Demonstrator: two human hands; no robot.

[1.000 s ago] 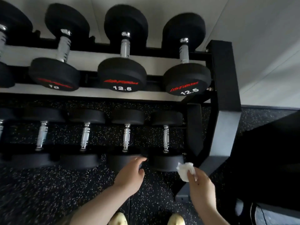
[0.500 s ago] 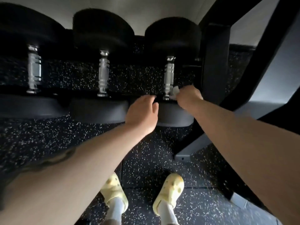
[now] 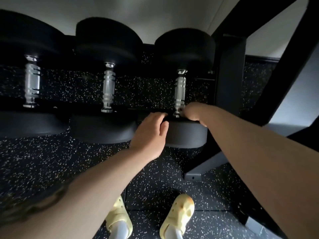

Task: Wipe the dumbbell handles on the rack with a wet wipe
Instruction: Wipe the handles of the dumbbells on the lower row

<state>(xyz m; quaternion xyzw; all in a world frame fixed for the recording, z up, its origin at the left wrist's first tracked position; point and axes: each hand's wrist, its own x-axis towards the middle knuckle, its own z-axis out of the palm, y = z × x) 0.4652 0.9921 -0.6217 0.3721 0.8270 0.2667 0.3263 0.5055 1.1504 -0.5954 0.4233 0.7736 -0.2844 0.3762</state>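
Three black dumbbells lie on the lower shelf of the rack. The rightmost dumbbell has a chrome handle. My left hand rests flat on the near head of that dumbbell, fingers curled over its top edge. My right hand is closed at the bottom end of the handle, just right of it. The wet wipe is hidden inside that fist. The handles of the middle dumbbell and left dumbbell stand untouched.
The black rack upright and a slanted brace rise close to the right of my right arm. The rack foot lies on the speckled rubber floor. My yellow clogs stand below.
I have bent lower, so the bottom shelf fills the view. My right hand carried the wipe from beside the rack foot up to the rightmost handle's base. My left hand stayed on the dumbbell head.
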